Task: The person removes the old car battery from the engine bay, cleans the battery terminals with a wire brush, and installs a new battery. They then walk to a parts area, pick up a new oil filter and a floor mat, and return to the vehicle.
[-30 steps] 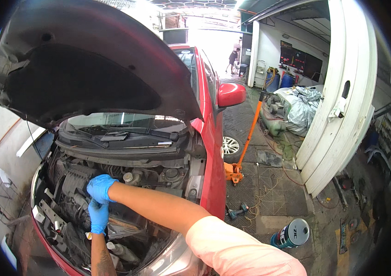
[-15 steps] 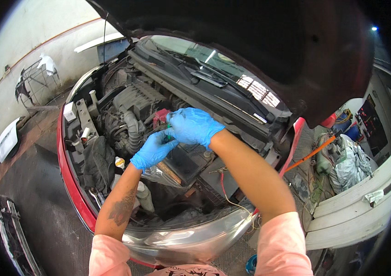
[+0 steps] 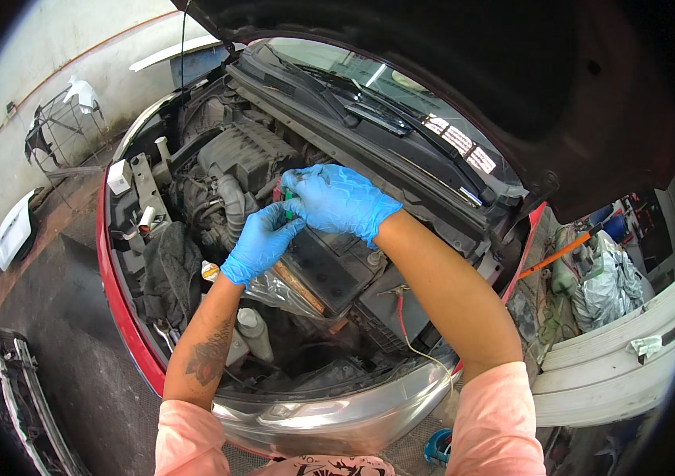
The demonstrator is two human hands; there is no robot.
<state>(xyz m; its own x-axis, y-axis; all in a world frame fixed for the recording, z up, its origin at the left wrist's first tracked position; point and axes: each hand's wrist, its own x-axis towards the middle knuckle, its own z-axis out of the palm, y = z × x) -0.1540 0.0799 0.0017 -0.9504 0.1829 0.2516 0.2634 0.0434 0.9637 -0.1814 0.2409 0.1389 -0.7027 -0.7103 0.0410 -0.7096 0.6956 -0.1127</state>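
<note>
Reaching forward, two blue-gloved hands meet: the left hand (image 3: 262, 244) pinches one small green piece (image 3: 290, 213), and the right hand (image 3: 337, 202) curls over it (whether that one grips, I cannot tell). The piece sits between one ribbed cover (image 3: 246, 151) and one black box (image 3: 323, 274); farther out lie one dark cloth (image 3: 171, 270) and one red lead (image 3: 401, 312). Compared with half a second ago, less of the red part (image 3: 277, 193) shows beside the gloves.
</note>
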